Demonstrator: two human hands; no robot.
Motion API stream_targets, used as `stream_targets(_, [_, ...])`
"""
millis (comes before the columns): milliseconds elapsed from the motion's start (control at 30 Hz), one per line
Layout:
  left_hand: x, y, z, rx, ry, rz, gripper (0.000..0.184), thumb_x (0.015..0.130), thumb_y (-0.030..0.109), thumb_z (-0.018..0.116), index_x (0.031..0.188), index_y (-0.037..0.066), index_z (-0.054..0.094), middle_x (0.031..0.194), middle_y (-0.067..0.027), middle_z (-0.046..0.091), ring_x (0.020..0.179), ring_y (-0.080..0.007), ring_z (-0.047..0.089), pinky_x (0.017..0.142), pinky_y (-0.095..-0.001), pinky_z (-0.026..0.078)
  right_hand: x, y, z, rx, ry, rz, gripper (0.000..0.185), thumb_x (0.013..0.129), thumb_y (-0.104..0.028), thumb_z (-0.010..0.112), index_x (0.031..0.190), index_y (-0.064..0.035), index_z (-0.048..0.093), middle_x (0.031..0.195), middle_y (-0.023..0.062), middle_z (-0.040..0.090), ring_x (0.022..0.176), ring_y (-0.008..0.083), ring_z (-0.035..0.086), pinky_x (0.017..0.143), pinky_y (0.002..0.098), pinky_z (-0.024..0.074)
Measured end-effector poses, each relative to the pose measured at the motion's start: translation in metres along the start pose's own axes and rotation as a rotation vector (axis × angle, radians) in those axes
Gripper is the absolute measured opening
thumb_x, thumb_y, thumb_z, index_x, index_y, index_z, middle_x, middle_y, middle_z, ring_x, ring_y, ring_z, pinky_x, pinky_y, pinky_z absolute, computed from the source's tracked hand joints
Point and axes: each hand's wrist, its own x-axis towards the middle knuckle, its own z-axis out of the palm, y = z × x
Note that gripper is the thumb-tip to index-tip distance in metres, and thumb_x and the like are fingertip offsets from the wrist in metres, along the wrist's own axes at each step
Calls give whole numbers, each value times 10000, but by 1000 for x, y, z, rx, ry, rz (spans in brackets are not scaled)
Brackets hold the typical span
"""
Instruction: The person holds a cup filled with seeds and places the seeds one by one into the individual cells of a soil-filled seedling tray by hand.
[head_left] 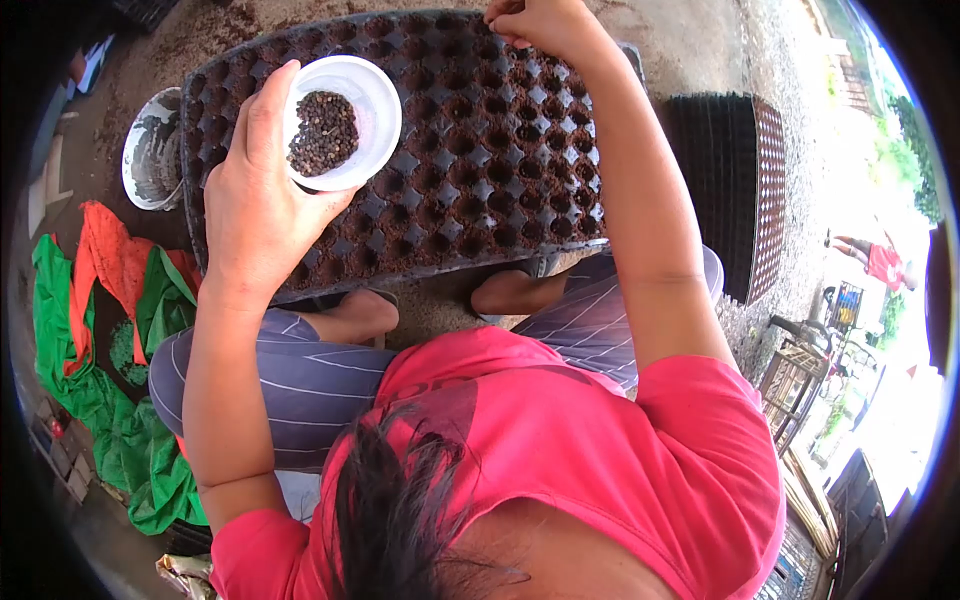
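My left hand (250, 205) grips a small white plastic cup (383, 115), tilted so its inside shows. Dark, round seeds (323, 135) lie in the bottom of the cup. Below it is a black seedling tray (460, 165), its many round cells holding brown soil with hollows in them. At the far edge of the tray, my right hand (545, 22) is over the cells with thumb and fingers pinched together. Whatever those fingertips hold is too small or hidden to make out.
Stacked black seedling trays (725, 190) stand to the right. A white basin (152, 150) sits left of the tray, near green sheeting (125, 440) and orange cloth (118, 260). Farther right are a person in red (884, 264) and a motorcycle (815, 330).
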Motion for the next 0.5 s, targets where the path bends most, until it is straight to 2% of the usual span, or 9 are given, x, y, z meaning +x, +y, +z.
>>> stream_targets(33, [0, 1, 0, 12, -1, -2, 1030, 630, 112, 947, 1518, 118, 426, 1324, -176, 665, 1153, -361, 693, 960, -443, 575, -1, 3, 2, 0, -1, 2, 195, 775, -150, 710, 902, -35, 802, 732, 145, 751, 621, 219, 733, 602, 371, 590])
stream_targets(100, [0, 1, 1, 7, -7, -6, 1029, 629, 112, 947, 1517, 119, 427, 1333, -175, 659, 1155, -363, 690, 961, -443, 574, -4, 4, 5, -105, 24, -183, 209, 765, -163, 705, 901, -39, 804, 732, 159, 748, 614, 241, 733, 619, 386, 597])
stream_targets(133, [-1, 1, 1, 4, -12, -11, 1028, 629, 111, 946, 1516, 119, 428, 1342, -173, 654, 1158, -364, 688, 962, -443, 573, -6, 0, 4, -105, 25, -182, 209, 765, -163, 705, 901, -39, 804, 732, 159, 748, 614, 241, 733, 619, 386, 597])
stream_targets(200, [-1, 1, 2, 6, -9, -2, 1027, 631, 114, 946, 1517, 119, 427, 1356, -173, 645, 1168, -364, 682, 967, -443, 570, -10, -10, -1, -82, -152, -17, 207, 768, -145, 701, 909, -36, 807, 720, 160, 745, 612, 244, 736, 620, 381, 600])
stream_targets(500, [-2, 0, 3, 18, 1, 18, 1025, 637, 135, 951, 1517, 111, 426, 1379, -170, 631, 1189, -359, 673, 982, -442, 565, -12, -14, -3, -24, -170, -5, 201, 772, -101, 716, 931, -15, 804, 725, 167, 747, 620, 241, 741, 616, 370, 599])
